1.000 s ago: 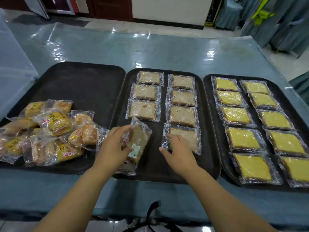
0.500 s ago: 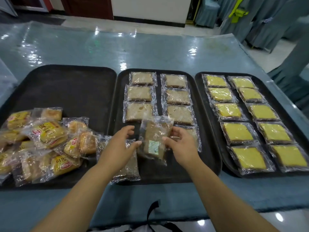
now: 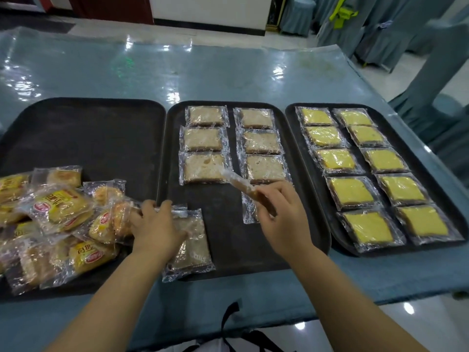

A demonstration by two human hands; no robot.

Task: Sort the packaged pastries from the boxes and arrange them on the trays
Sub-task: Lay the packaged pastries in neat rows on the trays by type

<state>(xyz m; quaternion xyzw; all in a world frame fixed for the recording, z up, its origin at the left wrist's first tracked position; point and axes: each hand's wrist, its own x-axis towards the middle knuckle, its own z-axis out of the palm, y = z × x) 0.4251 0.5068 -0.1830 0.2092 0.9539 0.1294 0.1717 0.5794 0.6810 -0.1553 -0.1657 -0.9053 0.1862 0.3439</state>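
Three black trays lie side by side. The middle tray (image 3: 223, 240) carries two columns of brown pastry packets (image 3: 203, 141). My right hand (image 3: 281, 217) pinches another brown packet (image 3: 237, 182), tilted on edge above the tray's middle. Beneath that hand a further packet (image 3: 248, 212) lies partly hidden. My left hand (image 3: 157, 224) grips the far edge of a brown packet (image 3: 194, 247) lying at the tray's front left corner. The right tray (image 3: 308, 163) holds two columns of yellow pastry packets (image 3: 350, 191). On the left tray (image 3: 88, 138), round pastries in yellow-labelled wrappers (image 3: 58, 214) form a loose pile at its front.
The trays sit on a table with a blue cloth under clear plastic (image 3: 177, 72). Chairs in blue covers (image 3: 431, 59) stand beyond the table's right side. A black strap (image 3: 228, 318) hangs at the near table edge.
My right hand has taken the brown packet alone and tipped it on edge. My left hand has let it go and dropped onto the packet at the tray's front left.
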